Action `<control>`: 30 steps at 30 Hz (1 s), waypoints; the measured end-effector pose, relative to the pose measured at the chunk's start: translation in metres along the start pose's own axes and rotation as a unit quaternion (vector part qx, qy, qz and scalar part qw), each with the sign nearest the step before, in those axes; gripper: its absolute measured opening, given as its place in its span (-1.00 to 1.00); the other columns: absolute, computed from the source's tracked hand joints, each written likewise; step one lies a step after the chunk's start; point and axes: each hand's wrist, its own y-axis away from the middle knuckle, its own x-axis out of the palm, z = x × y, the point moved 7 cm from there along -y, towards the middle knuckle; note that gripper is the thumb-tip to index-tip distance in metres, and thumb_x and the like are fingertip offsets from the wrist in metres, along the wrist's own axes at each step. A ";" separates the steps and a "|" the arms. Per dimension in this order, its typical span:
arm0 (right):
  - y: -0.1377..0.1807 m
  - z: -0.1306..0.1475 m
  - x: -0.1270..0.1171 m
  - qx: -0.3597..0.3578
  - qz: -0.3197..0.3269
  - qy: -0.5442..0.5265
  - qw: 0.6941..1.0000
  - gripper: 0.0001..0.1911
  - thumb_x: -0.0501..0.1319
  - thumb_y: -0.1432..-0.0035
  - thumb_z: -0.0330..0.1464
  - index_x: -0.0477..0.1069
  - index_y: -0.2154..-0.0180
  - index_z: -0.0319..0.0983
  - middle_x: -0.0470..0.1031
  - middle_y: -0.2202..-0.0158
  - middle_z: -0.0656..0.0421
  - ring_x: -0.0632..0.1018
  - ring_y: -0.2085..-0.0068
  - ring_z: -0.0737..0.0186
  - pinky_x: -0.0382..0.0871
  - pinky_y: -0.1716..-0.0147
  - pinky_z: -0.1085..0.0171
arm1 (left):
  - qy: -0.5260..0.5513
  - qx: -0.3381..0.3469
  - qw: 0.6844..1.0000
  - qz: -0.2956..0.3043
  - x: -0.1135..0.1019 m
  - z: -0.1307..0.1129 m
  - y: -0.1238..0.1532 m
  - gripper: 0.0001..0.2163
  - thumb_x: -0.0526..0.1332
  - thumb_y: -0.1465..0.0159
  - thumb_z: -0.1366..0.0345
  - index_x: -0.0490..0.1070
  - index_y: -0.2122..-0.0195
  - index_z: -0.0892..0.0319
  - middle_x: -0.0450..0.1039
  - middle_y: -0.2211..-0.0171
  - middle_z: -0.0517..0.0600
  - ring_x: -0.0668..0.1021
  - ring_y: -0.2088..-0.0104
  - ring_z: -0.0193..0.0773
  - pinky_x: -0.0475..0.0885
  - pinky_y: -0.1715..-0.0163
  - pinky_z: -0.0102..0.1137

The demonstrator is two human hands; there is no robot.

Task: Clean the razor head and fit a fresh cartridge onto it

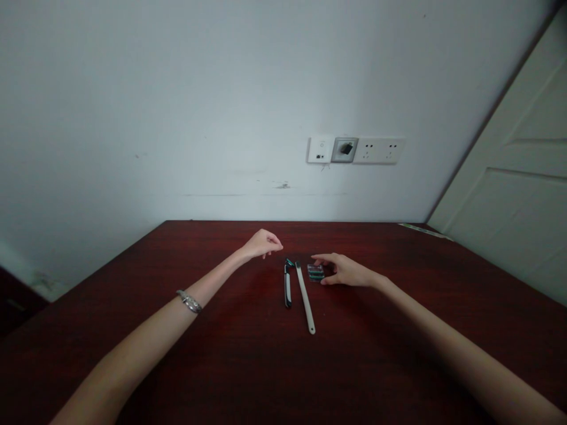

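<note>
My right hand (348,270) has its fingers and thumb around a small clear pack of razor cartridges (316,273), which rests on the table. Its fingertips touch the far side of the pack and the thumb is at the near right corner. My left hand (262,244) hovers just above the table with its fingers curled and their tips together, nothing visible in them. Between the hands lies a black and white razor (287,286), its head pointing away from me. Beside it on the right is a long white toothbrush (305,300) with a dark head.
The dark red wooden table (212,366) meets a white wall (199,106) at the back. Wall sockets (378,151) and a plugged-in black adapter (346,149) are above it. A white panelled door (518,177) leans into view at right, near a thin strip (425,231) on the table.
</note>
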 end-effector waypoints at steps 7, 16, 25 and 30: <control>0.002 0.000 -0.002 0.021 0.028 -0.038 0.999 -0.24 0.33 0.11 -0.20 0.22 -0.16 -0.16 0.36 -0.05 0.03 0.41 0.05 0.08 0.33 0.13 0.14 | -0.157 0.060 0.985 -0.024 0.015 -0.008 0.034 -0.77 0.19 -0.10 0.21 0.52 0.50 0.27 0.48 0.54 0.02 0.47 0.51 -0.33 0.28 0.50 -0.49; 0.014 -0.003 -0.016 0.044 -0.021 -0.006 0.999 -0.54 0.24 -0.01 -0.22 0.42 0.04 -0.26 0.45 0.08 0.03 0.46 0.17 0.14 0.34 0.14 0.16 | -0.237 -0.038 0.970 0.033 0.050 -0.008 0.056 -0.65 0.20 -0.06 -0.01 0.50 0.54 0.22 0.42 0.59 -0.03 0.42 0.55 -0.31 0.17 0.57 -0.47; 0.029 0.030 -0.009 -0.014 -0.014 0.035 0.999 -0.70 0.20 -0.07 -0.27 0.47 0.16 -0.27 0.46 0.17 0.06 0.47 0.22 0.19 0.34 0.18 0.21 | -0.277 -0.110 0.954 0.030 0.048 -0.012 0.053 -0.67 0.24 -0.01 0.01 0.46 0.56 0.22 0.42 0.58 0.01 0.48 0.49 -0.24 0.25 0.53 -0.46; 0.030 0.048 -0.007 -0.027 -0.008 0.054 0.998 -0.72 0.19 -0.09 -0.29 0.48 0.16 -0.25 0.46 0.17 0.06 0.47 0.21 0.19 0.34 0.18 0.22 | -0.261 -0.116 0.958 0.020 0.046 -0.010 0.045 -0.68 0.29 0.07 0.02 0.45 0.59 0.23 0.40 0.62 -0.02 0.49 0.49 -0.24 0.25 0.54 -0.47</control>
